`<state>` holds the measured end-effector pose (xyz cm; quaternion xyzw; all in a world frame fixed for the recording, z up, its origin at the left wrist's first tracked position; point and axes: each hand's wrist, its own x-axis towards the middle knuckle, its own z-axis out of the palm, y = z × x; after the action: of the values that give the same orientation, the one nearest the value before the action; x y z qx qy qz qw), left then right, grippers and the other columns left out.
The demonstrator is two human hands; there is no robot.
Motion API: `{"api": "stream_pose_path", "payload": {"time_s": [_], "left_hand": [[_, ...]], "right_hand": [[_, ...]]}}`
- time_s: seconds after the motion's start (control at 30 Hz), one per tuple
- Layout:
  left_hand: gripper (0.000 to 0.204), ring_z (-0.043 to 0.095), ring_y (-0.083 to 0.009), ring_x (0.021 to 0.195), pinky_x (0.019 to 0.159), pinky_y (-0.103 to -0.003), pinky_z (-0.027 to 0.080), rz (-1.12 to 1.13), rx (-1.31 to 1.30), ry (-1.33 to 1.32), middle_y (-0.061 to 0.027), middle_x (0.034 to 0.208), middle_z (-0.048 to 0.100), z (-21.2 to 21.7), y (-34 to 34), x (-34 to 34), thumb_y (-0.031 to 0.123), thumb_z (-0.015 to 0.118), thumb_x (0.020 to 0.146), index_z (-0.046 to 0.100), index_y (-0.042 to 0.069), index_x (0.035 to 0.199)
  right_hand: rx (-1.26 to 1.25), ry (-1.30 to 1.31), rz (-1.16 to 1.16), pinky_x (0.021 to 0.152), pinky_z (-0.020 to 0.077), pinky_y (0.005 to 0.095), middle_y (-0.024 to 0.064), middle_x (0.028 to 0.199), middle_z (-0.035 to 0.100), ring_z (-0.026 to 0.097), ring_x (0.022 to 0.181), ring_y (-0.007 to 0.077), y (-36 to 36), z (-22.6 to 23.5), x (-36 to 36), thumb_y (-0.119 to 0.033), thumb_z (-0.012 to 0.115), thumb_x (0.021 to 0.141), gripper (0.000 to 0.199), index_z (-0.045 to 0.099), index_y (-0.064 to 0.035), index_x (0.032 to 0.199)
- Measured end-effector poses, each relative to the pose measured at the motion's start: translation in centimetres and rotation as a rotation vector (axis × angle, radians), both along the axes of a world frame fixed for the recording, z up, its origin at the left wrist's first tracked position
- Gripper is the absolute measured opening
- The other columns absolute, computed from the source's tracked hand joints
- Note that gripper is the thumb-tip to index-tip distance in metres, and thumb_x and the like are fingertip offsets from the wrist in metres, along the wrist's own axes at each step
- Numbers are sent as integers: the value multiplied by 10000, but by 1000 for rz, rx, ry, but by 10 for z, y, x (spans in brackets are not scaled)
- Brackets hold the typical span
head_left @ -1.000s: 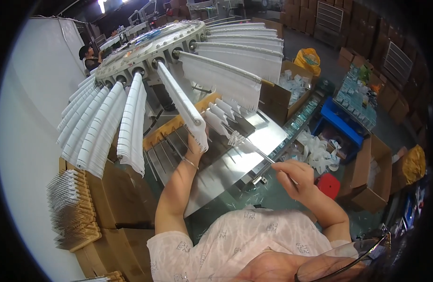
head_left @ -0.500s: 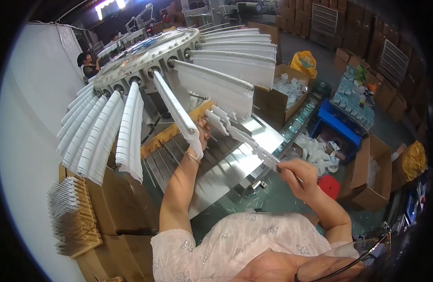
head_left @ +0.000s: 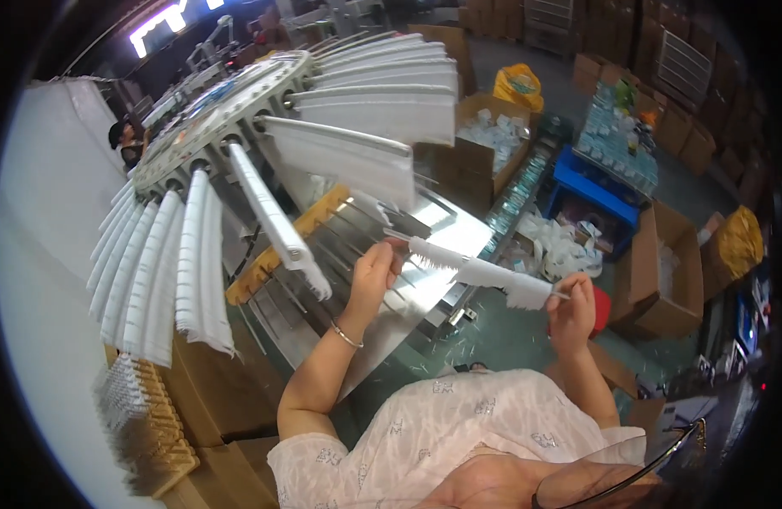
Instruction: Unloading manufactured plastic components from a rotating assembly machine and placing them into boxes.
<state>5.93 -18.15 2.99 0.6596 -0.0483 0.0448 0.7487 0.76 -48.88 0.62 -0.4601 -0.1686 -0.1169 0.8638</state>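
Note:
My left hand [head_left: 375, 270] pinches the left end of a thin metal rod strung with white fringed pieces [head_left: 484, 273]. My right hand [head_left: 573, 310] has its fingers closed round the other end. The rod hangs between both hands, in front of my body, tilting down to the right. Left of my left hand, a long white fringed roll [head_left: 272, 216] sticks out on a spindle of a round machine [head_left: 229, 114]. Below that, a yellow wooden bar [head_left: 293, 242] with several thin metal rods lies over a metal table [head_left: 369, 348].
More white rolls fan out around the machine. A bundle of bristly rods [head_left: 149, 416] stands at the lower left on cardboard boxes [head_left: 213, 373]. To the right are a blue crate [head_left: 599, 195], white plastic bags [head_left: 560, 246] and an open carton [head_left: 662, 271]. Another person [head_left: 128, 142] is behind the machine.
My left hand has come away from the wooden bar toward me, bringing the rod's left end with it. My right hand has moved slightly right. The machine now appears further left.

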Motion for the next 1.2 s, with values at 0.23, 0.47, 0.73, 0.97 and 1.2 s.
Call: {"api": "stream_pose_path", "payload": {"time_s": [0.23, 0.47, 0.73, 0.97, 1.2], "left_hand": [[315, 428, -68, 511, 483, -200, 345, -497, 683, 127, -5, 612, 494, 32, -24, 9, 232, 420, 871, 535, 20, 669], [260, 417, -96, 517, 478, -213, 340, -948, 71, 489, -30, 646, 476, 11, -76, 17, 255, 425, 881, 488, 17, 798], [226, 520, -166, 817, 714, -305, 429, -539, -273, 245, -100, 937, 550, -9, -217, 68, 238, 426, 884, 502, 25, 893], [222, 511, -87, 797, 697, -202, 411, -232, -348, 101, -53, 966, 573, -8, -344, 130, 186, 444, 878, 550, -4, 924], [63, 512, -117, 624, 558, -223, 404, 61, 687, -462, -46, 687, 556, 25, -312, 176, 26, 561, 753, 606, 4, 792]], "right_hand": [[-706, -161, -500, 641, 378, 206, 67, 851, 430, 416, 717, 122, -61, -3, 35, 88, 475, 728, 268, 457, -12, 976], [-538, -57, -157, 616, 334, 186, -38, 787, 435, 398, 702, 46, -81, 53, 135, -186, 488, 831, 149, 483, -72, 928], [-631, -164, -275, 593, 407, 234, 40, 768, 479, 465, 648, 89, -106, -33, 122, -43, 480, 810, 104, 396, -51, 870], [-339, -157, -361, 645, 387, 233, 39, 821, 441, 437, 714, 100, -109, -22, 172, -65, 443, 851, 150, 378, -27, 980], [-242, -16, -181, 561, 330, 189, -9, 744, 390, 356, 616, 53, -195, -21, 232, -64, 386, 866, 84, 408, -50, 946]]}}
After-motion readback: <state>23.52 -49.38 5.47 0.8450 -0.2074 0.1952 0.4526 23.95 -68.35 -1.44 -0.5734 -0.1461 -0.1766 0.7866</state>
